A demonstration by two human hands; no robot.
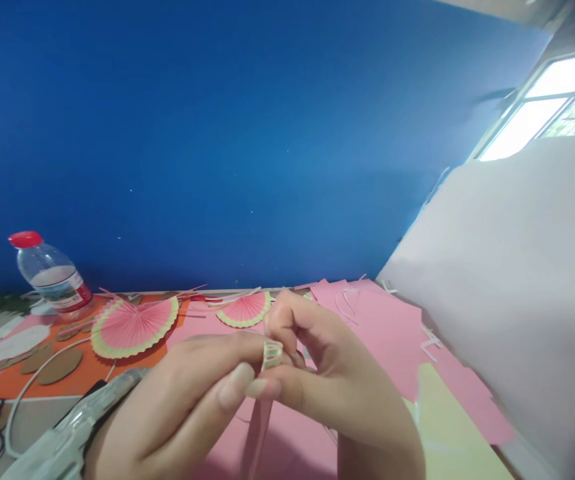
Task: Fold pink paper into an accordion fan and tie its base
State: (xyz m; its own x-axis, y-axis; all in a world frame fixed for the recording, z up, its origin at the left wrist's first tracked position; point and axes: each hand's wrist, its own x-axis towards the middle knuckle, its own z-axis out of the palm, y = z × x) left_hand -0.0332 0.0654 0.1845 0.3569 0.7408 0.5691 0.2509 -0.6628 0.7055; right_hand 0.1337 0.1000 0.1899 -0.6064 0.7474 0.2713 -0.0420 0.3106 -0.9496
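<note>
My left hand [182,397] and my right hand [340,373] meet low in the middle of the head view, thumbs almost touching. Pinched between them is a narrow stack of pleated paper [272,351], its zigzag end showing pale yellow-green edges. A pink length of it runs down below my thumbs toward the bottom of the picture. Fingers of both hands are curled around the folds, so part of the paper is hidden. Behind lie two opened pleated fans, pink with yellow-green rims: a larger fan [135,328] on the left and a smaller fan [244,309] near my right fingertips.
Pink paper sheets [382,333] cover much of the table, with a pale yellow sheet [447,427] at right. To the left are orange paper [22,387], brown cardboard ovals [61,367] and a red-capped bottle [52,277]. A blue wall [247,147] stands behind.
</note>
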